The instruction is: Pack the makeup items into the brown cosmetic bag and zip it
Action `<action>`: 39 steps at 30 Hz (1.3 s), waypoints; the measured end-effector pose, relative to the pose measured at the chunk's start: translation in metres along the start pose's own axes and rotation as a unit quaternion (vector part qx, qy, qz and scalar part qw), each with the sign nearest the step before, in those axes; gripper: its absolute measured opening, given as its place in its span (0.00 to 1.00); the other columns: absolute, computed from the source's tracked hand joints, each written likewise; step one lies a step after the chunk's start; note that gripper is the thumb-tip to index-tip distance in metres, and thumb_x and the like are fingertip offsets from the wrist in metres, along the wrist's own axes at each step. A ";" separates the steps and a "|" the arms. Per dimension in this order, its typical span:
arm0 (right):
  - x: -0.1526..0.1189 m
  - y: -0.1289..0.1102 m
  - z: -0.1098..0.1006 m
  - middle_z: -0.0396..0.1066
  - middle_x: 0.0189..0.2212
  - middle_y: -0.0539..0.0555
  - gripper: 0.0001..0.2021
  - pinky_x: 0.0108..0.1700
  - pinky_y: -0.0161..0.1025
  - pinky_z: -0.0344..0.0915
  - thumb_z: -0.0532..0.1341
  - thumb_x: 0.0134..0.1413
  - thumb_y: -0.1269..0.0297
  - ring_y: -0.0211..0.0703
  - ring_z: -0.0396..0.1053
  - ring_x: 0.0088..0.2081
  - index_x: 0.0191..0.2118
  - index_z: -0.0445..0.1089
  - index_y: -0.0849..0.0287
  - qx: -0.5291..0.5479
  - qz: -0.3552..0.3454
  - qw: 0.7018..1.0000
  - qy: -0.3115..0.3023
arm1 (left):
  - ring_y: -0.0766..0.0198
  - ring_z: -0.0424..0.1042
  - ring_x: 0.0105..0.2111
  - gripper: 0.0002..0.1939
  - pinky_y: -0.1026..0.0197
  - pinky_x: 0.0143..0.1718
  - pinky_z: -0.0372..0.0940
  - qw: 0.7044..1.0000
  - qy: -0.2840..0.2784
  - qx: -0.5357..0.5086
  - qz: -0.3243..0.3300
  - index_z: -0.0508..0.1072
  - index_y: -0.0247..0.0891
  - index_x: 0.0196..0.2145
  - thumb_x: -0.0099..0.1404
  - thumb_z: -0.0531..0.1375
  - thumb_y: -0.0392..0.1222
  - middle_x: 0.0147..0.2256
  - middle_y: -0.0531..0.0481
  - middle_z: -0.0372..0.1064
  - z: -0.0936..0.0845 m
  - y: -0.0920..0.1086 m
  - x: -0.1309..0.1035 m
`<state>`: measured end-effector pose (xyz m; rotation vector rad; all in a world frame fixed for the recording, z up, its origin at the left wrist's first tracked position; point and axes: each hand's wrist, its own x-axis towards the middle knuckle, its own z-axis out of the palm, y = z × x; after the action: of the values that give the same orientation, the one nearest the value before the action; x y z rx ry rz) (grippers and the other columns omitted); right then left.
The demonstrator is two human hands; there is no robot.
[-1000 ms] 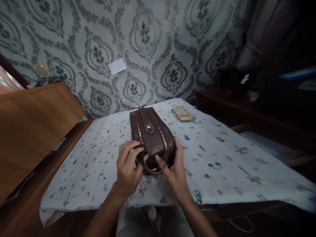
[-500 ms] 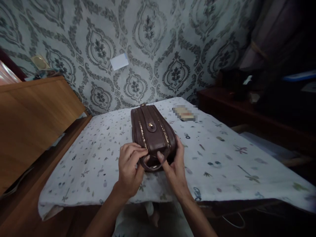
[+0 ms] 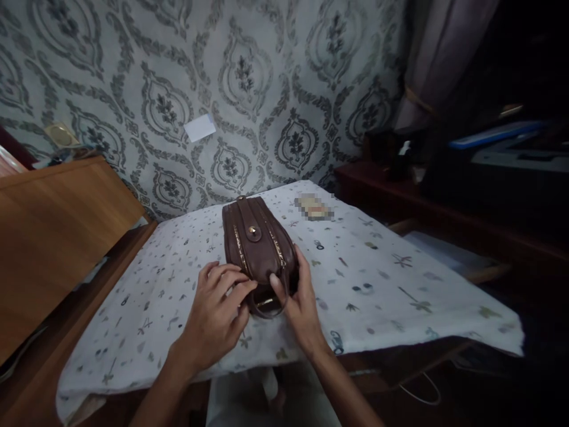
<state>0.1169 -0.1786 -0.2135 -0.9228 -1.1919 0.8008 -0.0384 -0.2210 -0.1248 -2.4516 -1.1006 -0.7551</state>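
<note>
A brown leather toiletry bag [image 3: 261,252] with two gold zips along its top lies on the cloth, its near end towards me. The top zips look closed. My right hand [image 3: 299,302] grips the near right corner, thumb on the front edge and fingers along the side. At the near left corner, my left hand [image 3: 222,302] has its fingertips against the bag by the end of the left zip, with the thumb apart from the index finger. Between both hands the wrist strap [image 3: 268,315] hangs in a loop at the near end, in front of a short gold zip.
White patterned cloth [image 3: 368,267] covers the table. A blurred-out flat item [image 3: 315,207] lies beyond the bag to the right. A wooden cabinet [image 3: 66,231] borders the left side, the papered wall [image 3: 267,118] the back, and dark furniture [image 3: 444,207] the right.
My view has turned right, so the bag sits further left in the picture. The left thumb has come out of the strap loop and the left fingers have loosened. My right hand keeps its grip.
</note>
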 end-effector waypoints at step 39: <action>-0.006 0.020 -0.012 0.62 0.64 0.57 0.28 0.67 0.55 0.56 0.58 0.59 0.61 0.53 0.58 0.65 0.65 0.59 0.53 0.072 -0.049 0.996 0.030 | 0.57 0.72 0.38 0.09 0.55 0.39 0.64 0.984 0.155 -0.007 0.089 0.74 0.35 0.41 0.69 0.55 0.33 0.32 0.47 0.76 0.055 0.020 0.041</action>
<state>0.1266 -0.1773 -0.2352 -0.7591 -1.1046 0.7647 0.0175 -0.1825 -0.1463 -2.3025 -0.7534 -1.0436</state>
